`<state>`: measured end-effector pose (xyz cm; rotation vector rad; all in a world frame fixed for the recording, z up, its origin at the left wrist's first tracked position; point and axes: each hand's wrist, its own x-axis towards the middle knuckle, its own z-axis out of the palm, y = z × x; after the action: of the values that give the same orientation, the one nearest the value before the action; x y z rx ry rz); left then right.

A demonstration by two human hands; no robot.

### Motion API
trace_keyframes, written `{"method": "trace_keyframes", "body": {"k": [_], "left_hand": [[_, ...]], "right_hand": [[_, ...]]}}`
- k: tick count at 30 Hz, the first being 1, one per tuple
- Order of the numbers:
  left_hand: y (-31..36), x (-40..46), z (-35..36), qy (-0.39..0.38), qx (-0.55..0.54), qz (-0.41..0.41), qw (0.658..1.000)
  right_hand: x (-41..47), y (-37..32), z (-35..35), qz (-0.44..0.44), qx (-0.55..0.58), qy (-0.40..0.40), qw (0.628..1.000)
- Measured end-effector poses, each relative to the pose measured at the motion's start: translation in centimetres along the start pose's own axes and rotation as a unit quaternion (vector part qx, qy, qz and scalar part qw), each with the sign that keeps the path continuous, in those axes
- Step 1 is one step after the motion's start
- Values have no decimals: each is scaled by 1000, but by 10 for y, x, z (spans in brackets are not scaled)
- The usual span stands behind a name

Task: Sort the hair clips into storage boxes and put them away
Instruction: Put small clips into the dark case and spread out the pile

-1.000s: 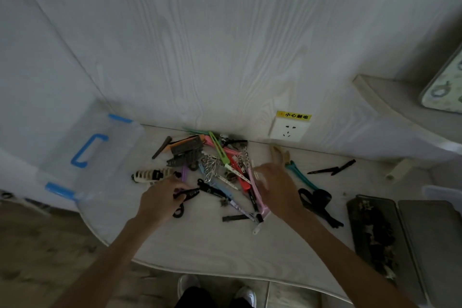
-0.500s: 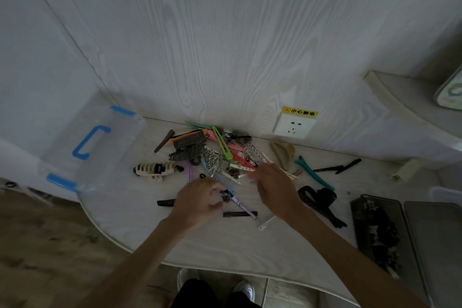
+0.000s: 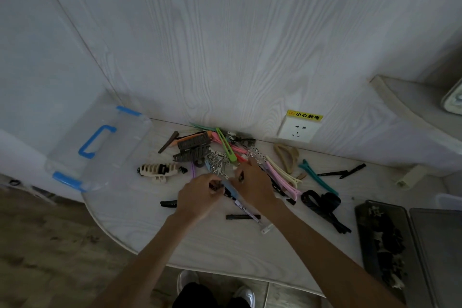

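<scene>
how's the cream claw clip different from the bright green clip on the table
The cream claw clip is chunky and toothed; the bright green clip is a long, slim, flat bar. The cream claw clip lies alone on bare table, left of the pile; the bright green clip rests on top of the pile near the wall. Neither hand touches either one.

A home, most likely a bedroom or dressing corner; a rounded white wood-grain table (image 3: pixel 200 240) against matching wall panelling (image 3: pixel 225 45); a wall socket (image 3: pixel 298 130) with yellow warning label; wood-look floor (image 3: pixel 50 245); scattered hair clips (image 3: pixel 220 155)
</scene>
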<state>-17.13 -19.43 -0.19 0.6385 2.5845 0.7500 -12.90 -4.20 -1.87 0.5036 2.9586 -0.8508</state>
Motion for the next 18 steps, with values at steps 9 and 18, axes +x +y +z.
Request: {"method": "trace_keyframes", "body": {"k": [9, 18], "left_hand": [[-23, -1, -20, 91, -22, -109, 990], [-24, 14, -41, -3, -36, -62, 997]], "right_hand": [[5, -17, 2, -2, -91, 7, 996], [7, -8, -9, 15, -133, -39, 990]]}}
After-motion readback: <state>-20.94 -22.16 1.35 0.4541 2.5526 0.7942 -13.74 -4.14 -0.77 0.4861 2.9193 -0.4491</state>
